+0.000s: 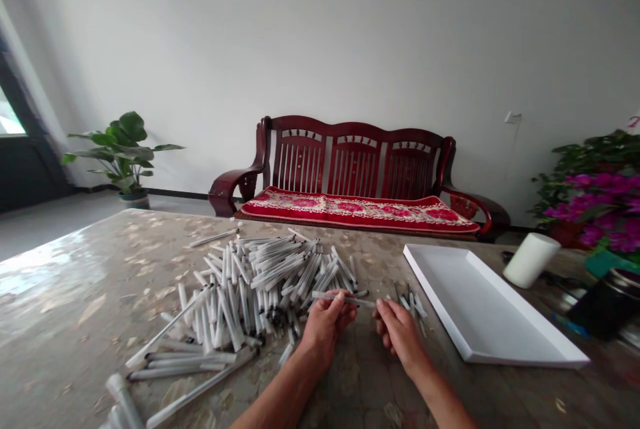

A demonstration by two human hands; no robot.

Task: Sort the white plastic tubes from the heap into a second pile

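Note:
A slim whitish, see-through tube [361, 301] lies roughly level between my two hands. My left hand [327, 322] is closed around it, thumb on top, with its left end sticking out past the thumb. My right hand [397, 329] pinches at the tube's right end; the fingertips partly hide that end. Left of my hands spreads a big heap of similar tubes [280, 269], many with dark ends, some still in bundles. Just beyond my right hand lies a small group of thin dark and pale pieces [411, 302], too small to make out clearly.
A shallow white tray [500, 309] stands on the patterned table [100, 289] at the right. Behind it are a white roll [531, 260], a dark container [603, 302] and pink flowers [600, 205]. A red wooden bench [355, 162] stands beyond the table, a potted plant [127, 149] far left.

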